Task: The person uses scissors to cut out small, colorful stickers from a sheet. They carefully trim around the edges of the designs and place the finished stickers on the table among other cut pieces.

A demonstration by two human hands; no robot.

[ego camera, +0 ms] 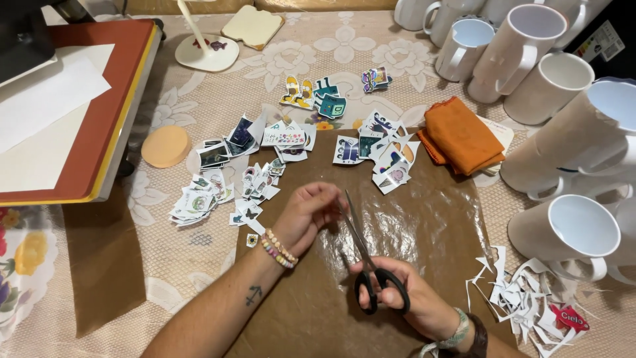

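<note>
Right hand (405, 299): fingers and thumb closed through the black loop handles of a pair of scissors (366, 257). Scissors: steel blades, long and narrow, drawn nearly together, tips pointing up and away toward the left hand; held low over the middle of a brown glossy sheet (434, 219).

Left hand (306, 213): fingertips pinched together just beside the blade tips; whether a paper piece sits between them cannot be told. Beaded bracelets at the wrist, small anchor mark on the forearm.

Surroundings, outward:
- Cut-out printed pictures (246, 174), small, white-edged, in loose heaps left of and above the left hand; a 2nd cluster (383, 151) lies at the sheet's upper edge.
- White paper offcuts (523, 298), heaped right of the right hand.
- Folded orange cloth (459, 134), upper right of the sheet.
- White mugs (523, 46), many, crowding the right side and top right corner, some tipped on their sides.
- Round pale-orange disc (165, 146), left of the picture heaps.
- Flat press with red-brown pad (99, 126) and white paper on it, far left.
- Lace floral tablecloth (199, 86) under everything.

Nothing lies between the hands and the scissors.
</note>
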